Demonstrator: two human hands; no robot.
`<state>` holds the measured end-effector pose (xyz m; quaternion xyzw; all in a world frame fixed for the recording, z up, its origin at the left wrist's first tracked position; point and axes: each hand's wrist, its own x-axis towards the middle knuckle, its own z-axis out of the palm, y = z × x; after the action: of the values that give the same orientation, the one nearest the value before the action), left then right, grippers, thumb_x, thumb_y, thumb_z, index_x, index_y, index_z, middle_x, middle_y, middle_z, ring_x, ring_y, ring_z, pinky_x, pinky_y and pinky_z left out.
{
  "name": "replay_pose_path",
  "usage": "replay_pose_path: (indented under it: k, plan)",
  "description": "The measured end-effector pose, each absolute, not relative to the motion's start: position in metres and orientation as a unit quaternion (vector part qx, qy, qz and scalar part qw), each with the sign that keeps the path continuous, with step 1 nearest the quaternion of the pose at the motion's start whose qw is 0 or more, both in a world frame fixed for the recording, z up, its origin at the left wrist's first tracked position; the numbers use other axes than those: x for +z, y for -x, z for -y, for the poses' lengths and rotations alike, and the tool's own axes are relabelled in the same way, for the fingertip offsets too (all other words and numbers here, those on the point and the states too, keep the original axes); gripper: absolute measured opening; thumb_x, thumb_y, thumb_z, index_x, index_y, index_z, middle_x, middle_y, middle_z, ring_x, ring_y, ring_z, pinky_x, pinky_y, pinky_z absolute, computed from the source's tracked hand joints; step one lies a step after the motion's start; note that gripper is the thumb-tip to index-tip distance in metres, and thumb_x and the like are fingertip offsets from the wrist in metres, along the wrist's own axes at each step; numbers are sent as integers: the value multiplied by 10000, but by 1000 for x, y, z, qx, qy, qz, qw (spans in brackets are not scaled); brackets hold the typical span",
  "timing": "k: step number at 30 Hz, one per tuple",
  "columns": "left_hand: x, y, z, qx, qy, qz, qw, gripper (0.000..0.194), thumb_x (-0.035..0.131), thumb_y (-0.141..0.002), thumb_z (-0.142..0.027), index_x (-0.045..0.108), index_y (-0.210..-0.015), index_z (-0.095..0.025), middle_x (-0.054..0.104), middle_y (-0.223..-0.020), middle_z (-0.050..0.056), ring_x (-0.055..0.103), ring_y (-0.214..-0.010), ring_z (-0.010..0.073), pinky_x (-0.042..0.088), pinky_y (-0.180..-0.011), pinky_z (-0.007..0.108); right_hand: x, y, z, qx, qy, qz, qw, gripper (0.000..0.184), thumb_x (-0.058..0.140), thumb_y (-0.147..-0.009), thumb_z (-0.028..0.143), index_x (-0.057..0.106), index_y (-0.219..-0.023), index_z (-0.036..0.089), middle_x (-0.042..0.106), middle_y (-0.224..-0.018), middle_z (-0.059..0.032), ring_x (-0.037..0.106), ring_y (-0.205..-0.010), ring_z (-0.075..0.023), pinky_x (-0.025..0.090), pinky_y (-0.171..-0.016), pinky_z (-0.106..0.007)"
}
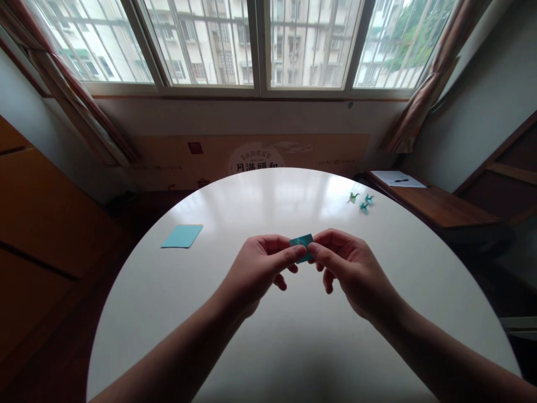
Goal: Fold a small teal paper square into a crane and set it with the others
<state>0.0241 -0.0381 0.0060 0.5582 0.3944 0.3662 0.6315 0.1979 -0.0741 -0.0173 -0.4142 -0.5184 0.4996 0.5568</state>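
Observation:
Between my two hands, above the middle of the white table, is a small folded piece of teal origami paper [302, 240]. My left hand [265, 260] pinches its left side, thumb on top and fingers behind. On the right side, my right hand [342, 257] grips it the same way, with the thumb tips close together. The lower fingers of both hands curl loosely beneath. Part of the paper is hidden by the thumbs, so its exact fold cannot be made out.
A light blue square of paper [182, 236] lies at the table's left. Several small folded paper cranes, among them a green one [353, 197], stand at the far right of the round white table [268, 347]. Beyond, a wooden side table [453, 207] bears a paper sheet and pen.

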Motion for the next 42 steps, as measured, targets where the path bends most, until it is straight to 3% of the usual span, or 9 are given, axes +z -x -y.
replay_pose_path:
  k: [5,14,22,29,42]
  plan:
    - [6,-24,39,377,-549,-374,645,304,792,-772,-443,781,-861,-152,724,-801,91,618,-667,157,407,-412,166,-18,-197,74,508,420,502,560,232,762,-837,402,700,-877,182,628,-730,-13,583,-623,-131,457,-369,-152]
    - [7,-25,40,391,-541,-354,656,383,732,-799,-518,772,-826,-138,695,-811,107,606,-778,199,403,-401,167,-17,-198,75,507,427,471,583,274,771,-814,429,660,-856,182,637,-753,-22,583,-622,-139,439,-359,-158]
    - [8,-25,39,393,-549,-365,641,218,831,-730,-352,767,-801,-156,690,-731,55,582,-664,148,395,-388,148,-16,-195,76,497,419,503,569,259,753,-833,416,668,-812,172,613,-680,-4,567,-579,-122,438,-360,-159]
    - [4,-28,41,398,-485,-382,678,298,877,-673,-371,671,-666,-156,631,-636,11,553,-601,117,385,-367,129,-13,-192,80,483,429,515,563,229,728,-865,387,691,-840,162,605,-659,-1,559,-562,-116,438,-350,-154]
    - [6,-29,43,398,-477,-412,666,264,848,-668,-328,659,-648,-144,624,-634,25,518,-562,103,371,-362,130,-11,-192,80,480,432,511,567,188,717,-869,337,708,-848,150,625,-664,-5,559,-544,-104,432,-349,-146]
